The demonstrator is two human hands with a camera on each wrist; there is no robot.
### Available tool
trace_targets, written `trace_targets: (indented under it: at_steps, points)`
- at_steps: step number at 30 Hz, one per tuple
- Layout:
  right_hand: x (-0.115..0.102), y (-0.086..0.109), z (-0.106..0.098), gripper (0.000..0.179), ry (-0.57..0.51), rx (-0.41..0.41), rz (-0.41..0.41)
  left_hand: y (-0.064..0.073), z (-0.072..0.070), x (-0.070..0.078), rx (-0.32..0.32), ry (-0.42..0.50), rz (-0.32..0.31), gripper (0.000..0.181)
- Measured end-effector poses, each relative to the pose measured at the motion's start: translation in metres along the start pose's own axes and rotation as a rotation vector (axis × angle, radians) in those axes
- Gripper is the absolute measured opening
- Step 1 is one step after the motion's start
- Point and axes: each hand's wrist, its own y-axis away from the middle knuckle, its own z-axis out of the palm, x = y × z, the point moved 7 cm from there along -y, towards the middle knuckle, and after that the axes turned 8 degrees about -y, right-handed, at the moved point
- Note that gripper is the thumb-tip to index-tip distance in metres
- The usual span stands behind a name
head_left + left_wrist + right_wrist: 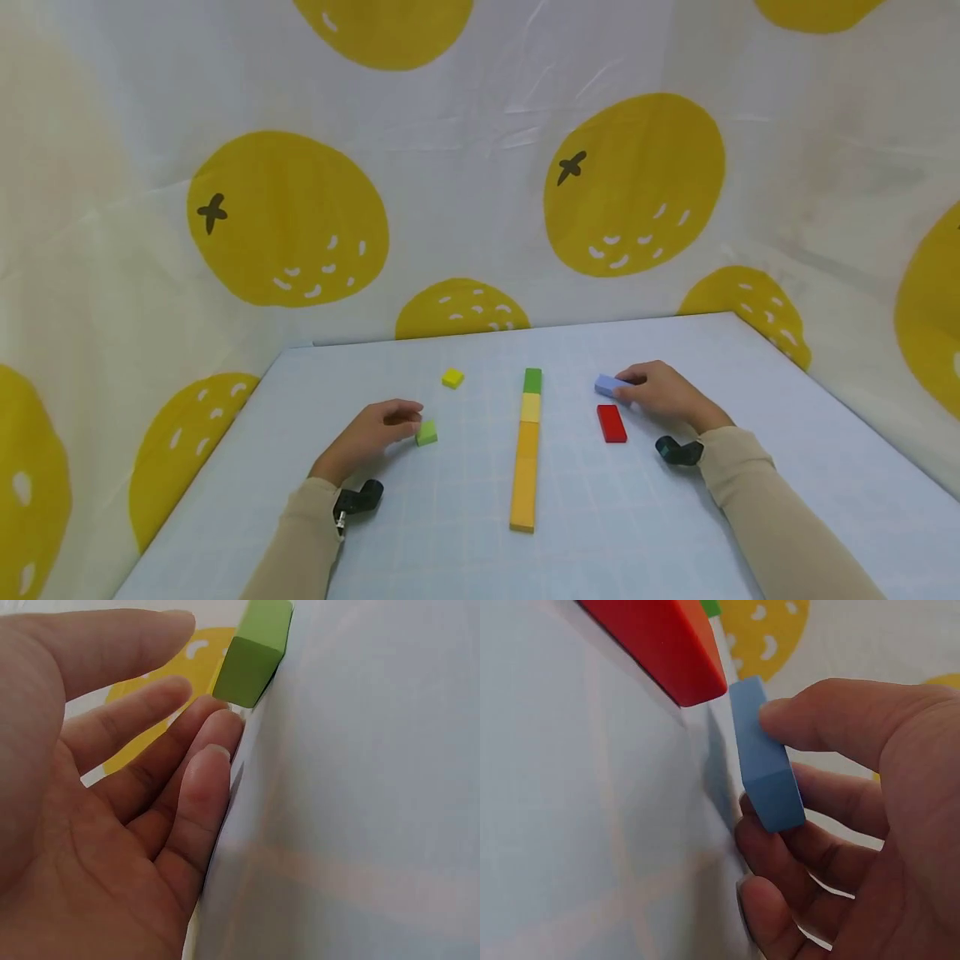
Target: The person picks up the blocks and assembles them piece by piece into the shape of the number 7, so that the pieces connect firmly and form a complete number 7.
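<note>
On the left, my left hand [375, 433] rests low over the table beside a light green block [427, 432]. Its thumb and fingers are apart in the left wrist view, with the light green block [255, 660] just beyond the fingertips. My right hand [663, 392] pinches a blue block [611, 385] between thumb and fingers. In the right wrist view that blue block [763, 742] is tilted, its lower end above the curled fingers. A red block [612, 423] lies just in front of the right hand, seen large at the top of the right wrist view.
Down the middle runs a straight row of blocks: a dark green block [532, 381] at the far end, a pale yellow block [530, 407], then orange blocks [525, 475] nearer. A small yellow block [453, 379] sits back left. Behind the table [637, 533] hangs a fruit-print cloth [465, 167].
</note>
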Motion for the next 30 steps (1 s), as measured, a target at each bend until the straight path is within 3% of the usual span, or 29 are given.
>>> trace_targets:
  at_steps: [7,14,23,30]
  points:
    - [-0.005,-0.01,-0.004,0.051,-0.13,0.011,0.035,0.0,0.004,0.002,-0.011,-0.04,0.008,0.043]
    - [-0.002,-0.015,0.01,0.056,-0.277,-0.058,0.054,0.005,0.01,0.001,-0.037,-0.045,0.0,0.042]
    - [0.003,-0.024,0.018,0.054,-0.345,-0.082,0.079,0.007,0.011,0.005,-0.011,-0.035,0.019,0.041]
    - [-0.009,-0.032,0.022,0.049,-0.395,-0.101,0.036,0.008,0.011,0.004,0.007,-0.013,0.023,0.045]
